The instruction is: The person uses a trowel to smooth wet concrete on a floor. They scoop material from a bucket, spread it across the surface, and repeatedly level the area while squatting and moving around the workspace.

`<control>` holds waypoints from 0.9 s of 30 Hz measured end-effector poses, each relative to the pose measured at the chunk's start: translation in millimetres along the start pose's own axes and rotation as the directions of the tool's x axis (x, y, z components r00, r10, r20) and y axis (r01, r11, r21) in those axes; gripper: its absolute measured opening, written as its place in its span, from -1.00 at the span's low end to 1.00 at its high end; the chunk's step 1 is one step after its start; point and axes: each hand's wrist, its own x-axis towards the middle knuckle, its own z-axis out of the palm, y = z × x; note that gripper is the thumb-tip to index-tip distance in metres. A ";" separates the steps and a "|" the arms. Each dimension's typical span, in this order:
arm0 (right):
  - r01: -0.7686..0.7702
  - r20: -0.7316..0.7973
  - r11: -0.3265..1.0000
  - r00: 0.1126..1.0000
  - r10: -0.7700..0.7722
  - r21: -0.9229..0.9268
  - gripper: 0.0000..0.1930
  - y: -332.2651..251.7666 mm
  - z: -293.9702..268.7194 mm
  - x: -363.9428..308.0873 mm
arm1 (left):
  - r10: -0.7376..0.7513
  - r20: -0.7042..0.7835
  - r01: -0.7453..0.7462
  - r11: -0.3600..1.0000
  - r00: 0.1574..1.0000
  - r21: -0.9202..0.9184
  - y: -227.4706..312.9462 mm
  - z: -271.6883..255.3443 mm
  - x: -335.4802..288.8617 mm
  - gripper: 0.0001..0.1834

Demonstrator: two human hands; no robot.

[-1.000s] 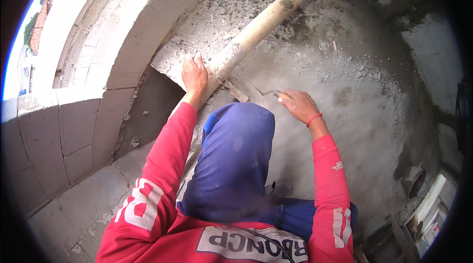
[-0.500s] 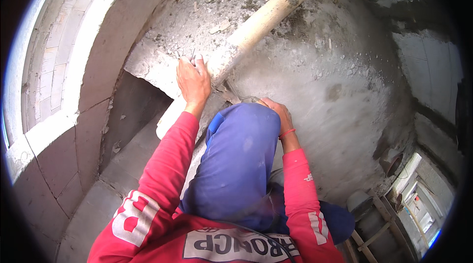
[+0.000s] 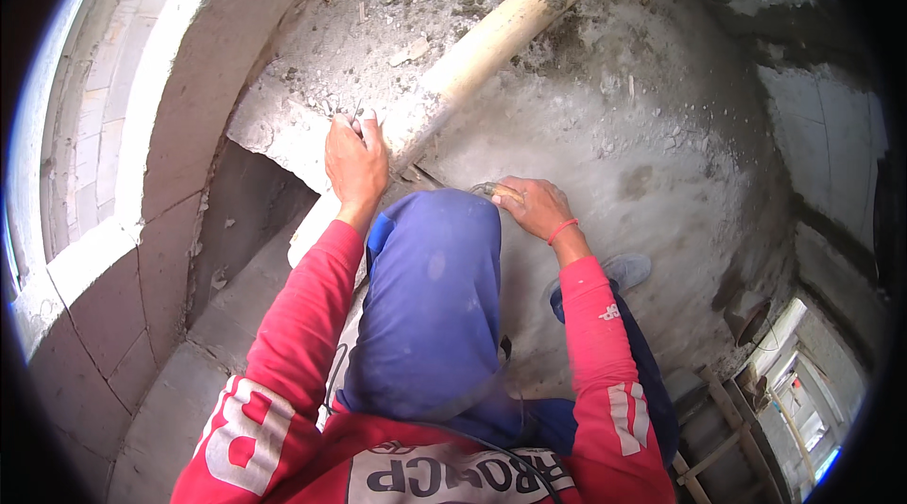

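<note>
My right hand (image 3: pixel 540 211) is wrapped round the wooden handle of what looks like a trowel (image 3: pixel 485 189). Its metal shank points left toward the pipe, and my knee hides part of it. Beside the lower part of a long cream pipe (image 3: pixel 491 55), my left hand (image 3: pixel 357 167) rests on the rough edge of the concrete slab (image 3: pixel 283 131). Its fingers are closed, with a thin dark bit showing at the tips that I cannot make out. The pipe lies slanting across the slab, crusted with mortar toward its far end.
A dark opening (image 3: pixel 250 197) drops away left of the slab edge, beside a block wall (image 3: pixel 179 126). Crumbs and grit cover the far slab. At lower right stand a wooden frame (image 3: pixel 723 447) and a round-ended object (image 3: pixel 753 323) by the wall.
My right hand has moved right and slightly up with the trowel, showing more of it. My left hand has shifted a little left. My knee has swung left, and a shoe now shows at right.
</note>
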 end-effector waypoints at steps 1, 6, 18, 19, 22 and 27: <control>0.003 -0.022 0.999 1.000 -0.002 0.048 -0.69 6.3 -0.6 0.8 | -0.002 0.004 0.001 1.000 1.000 0.006 0.4 1.4 -0.5 -0.64; -0.102 -0.074 0.938 0.988 0.133 0.331 -0.69 40.4 -8.7 -21.5 | 0.019 0.008 -0.020 0.998 1.000 0.061 -0.2 0.9 -3.7 -0.63; -0.090 -0.274 0.959 0.947 0.166 0.270 -0.65 -4.8 27.8 30.0 | 0.039 0.020 -0.041 0.993 0.999 0.111 -1.0 3.8 -0.7 -0.60; -0.103 -0.328 0.942 0.921 0.211 0.318 -0.65 15.1 28.3 23.4 | 0.035 0.025 -0.038 0.994 0.999 0.106 1.5 5.5 -0.9 -0.60; -0.216 -0.341 0.888 0.866 0.366 0.405 -0.64 45.7 32.7 -6.6 | 0.044 0.012 -0.045 0.986 0.999 0.162 1.3 6.4 -2.8 -0.57; -0.123 -0.233 0.948 0.953 0.196 0.292 -0.60 -7.7 34.4 1.2 | 0.071 0.035 -0.075 0.985 0.997 0.153 -1.2 9.2 0.0 -0.60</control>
